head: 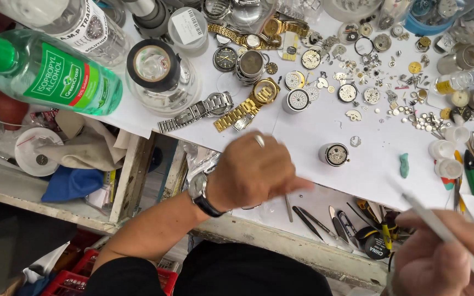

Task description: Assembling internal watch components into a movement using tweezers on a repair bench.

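My left hand hovers over the front of the white work sheet with its fingers curled in, blurred by motion; a wristwatch and a ring are on it. Whether anything small is inside the fist is hidden. My right hand, at the lower right corner, grips a thin pale tool that slants up to the left. A round watch movement in its case stands on the sheet just right of my left hand, touched by neither hand. A small teal lump lies beyond it.
A gold watch and a silver watch lie behind my left hand, among several dials and loose parts. A clear green-labelled bottle and a tape-topped jar stand at the left. Tweezers and drivers line the front edge.
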